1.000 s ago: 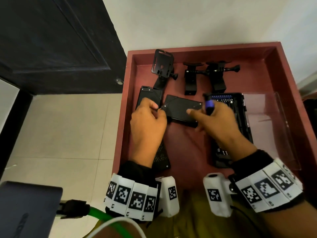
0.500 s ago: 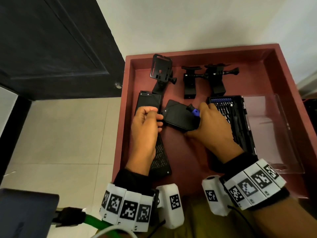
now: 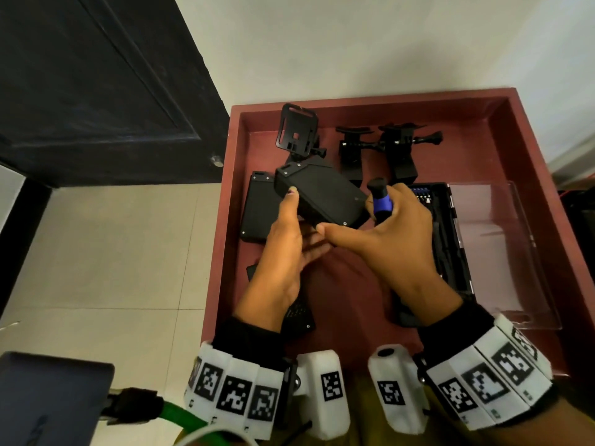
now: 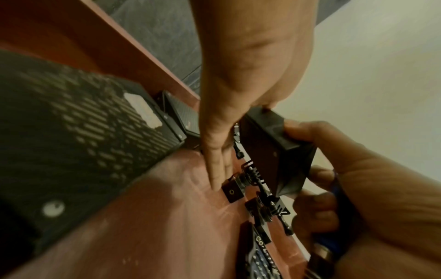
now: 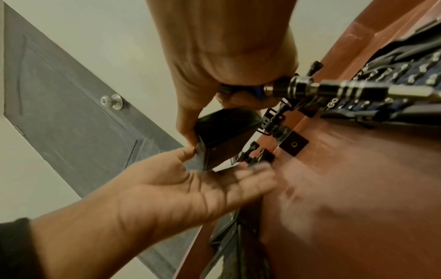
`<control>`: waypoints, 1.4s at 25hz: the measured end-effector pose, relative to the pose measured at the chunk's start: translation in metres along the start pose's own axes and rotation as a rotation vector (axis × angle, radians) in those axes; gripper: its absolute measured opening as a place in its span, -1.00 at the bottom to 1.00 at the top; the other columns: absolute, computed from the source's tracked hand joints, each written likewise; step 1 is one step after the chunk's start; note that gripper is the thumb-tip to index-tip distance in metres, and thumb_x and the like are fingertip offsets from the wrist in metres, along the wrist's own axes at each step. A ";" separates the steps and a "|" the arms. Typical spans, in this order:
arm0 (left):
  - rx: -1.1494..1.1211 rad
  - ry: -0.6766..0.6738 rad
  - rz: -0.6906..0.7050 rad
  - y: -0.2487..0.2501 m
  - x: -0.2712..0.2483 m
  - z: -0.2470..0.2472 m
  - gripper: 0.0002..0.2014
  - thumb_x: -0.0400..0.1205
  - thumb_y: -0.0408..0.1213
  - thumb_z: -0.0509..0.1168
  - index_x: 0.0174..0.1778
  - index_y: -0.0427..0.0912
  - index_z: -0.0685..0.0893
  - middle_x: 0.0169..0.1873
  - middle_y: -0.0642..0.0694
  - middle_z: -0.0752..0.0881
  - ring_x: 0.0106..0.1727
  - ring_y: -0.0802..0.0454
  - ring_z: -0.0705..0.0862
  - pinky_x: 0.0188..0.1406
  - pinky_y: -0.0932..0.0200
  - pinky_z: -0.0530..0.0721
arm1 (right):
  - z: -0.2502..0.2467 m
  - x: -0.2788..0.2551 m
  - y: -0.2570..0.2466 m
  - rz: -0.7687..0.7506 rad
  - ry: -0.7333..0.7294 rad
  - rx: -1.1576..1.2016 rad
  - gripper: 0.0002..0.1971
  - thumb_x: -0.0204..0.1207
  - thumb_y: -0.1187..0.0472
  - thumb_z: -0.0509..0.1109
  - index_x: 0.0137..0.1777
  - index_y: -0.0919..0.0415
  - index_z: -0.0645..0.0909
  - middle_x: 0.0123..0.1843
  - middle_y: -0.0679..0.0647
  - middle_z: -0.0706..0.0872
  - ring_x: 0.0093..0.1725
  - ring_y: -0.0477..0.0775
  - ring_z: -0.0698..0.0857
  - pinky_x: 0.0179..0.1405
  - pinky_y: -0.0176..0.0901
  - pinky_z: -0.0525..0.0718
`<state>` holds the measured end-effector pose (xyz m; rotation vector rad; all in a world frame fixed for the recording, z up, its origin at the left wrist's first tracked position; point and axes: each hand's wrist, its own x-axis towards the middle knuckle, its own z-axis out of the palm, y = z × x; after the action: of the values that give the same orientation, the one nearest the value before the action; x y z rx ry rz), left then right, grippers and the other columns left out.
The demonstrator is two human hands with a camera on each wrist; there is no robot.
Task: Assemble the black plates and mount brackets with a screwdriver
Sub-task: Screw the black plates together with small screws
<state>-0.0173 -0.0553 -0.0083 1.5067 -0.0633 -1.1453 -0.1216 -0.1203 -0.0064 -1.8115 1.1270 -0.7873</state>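
Note:
A black plate [image 3: 325, 194] is lifted off the red tray [image 3: 370, 99] and tilted. My right hand [image 3: 396, 239] pinches its near corner with the thumb while its curled fingers hold a blue-handled screwdriver [image 3: 381, 204], whose metal shaft [image 5: 334, 89] points back toward the wrist. My left hand [image 3: 299, 233] lies palm up under the plate [image 5: 224, 132], fingers straight, with its thumb touching the plate's left edge. A second black plate [image 3: 259, 207] lies flat at the tray's left. A perforated plate [image 3: 299, 317] lies under my left wrist.
Three black mount brackets [image 3: 297, 130] [image 3: 351, 149] [image 3: 401, 149] stand along the tray's far side. An opened bit case [image 3: 450, 239] with its clear lid [image 3: 499, 246] fills the right side. A dark door [image 3: 96, 91] and tiled floor lie to the left.
The black plate has come up off the tray and tilted. My left hand let go of its pinch and spread beneath the plate. The right hand kept the screwdriver and took the plate's corner.

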 end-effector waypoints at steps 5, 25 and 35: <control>-0.433 -0.058 0.099 0.006 -0.002 -0.002 -0.53 0.75 0.06 -0.04 0.25 -0.16 0.64 0.03 -0.11 0.81 0.03 0.01 0.79 0.04 0.07 0.76 | 0.007 -0.009 -0.002 -0.084 -0.085 0.105 -0.54 0.17 -0.04 0.68 -0.42 -0.19 0.34 -0.37 -0.19 0.43 -0.41 -0.22 0.45 -0.37 -0.50 0.39; -0.366 0.182 0.065 0.005 0.012 -0.020 -0.34 0.60 0.34 0.05 0.38 -0.05 0.62 0.19 -0.13 0.77 0.18 -0.09 0.75 0.25 -0.19 0.68 | -0.017 0.000 -0.009 0.375 0.010 0.817 -0.53 0.31 -0.27 0.22 -0.54 0.12 0.54 -0.41 0.09 0.73 -0.45 -0.02 0.70 -0.61 -0.31 0.57; -0.355 0.251 0.018 0.006 0.013 -0.021 -0.38 0.57 0.36 0.10 0.33 0.00 0.65 0.07 -0.04 0.82 0.07 -0.02 0.80 0.21 -0.24 0.69 | -0.028 -0.004 -0.007 -0.025 -0.324 0.801 -0.76 0.29 0.32 0.52 -0.12 0.23 0.53 -0.13 0.04 0.80 -0.06 0.08 0.80 -0.11 -0.21 0.73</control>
<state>0.0064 -0.0500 -0.0152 1.3146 0.2836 -0.8899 -0.1443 -0.1239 0.0123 -1.2071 0.4666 -0.7742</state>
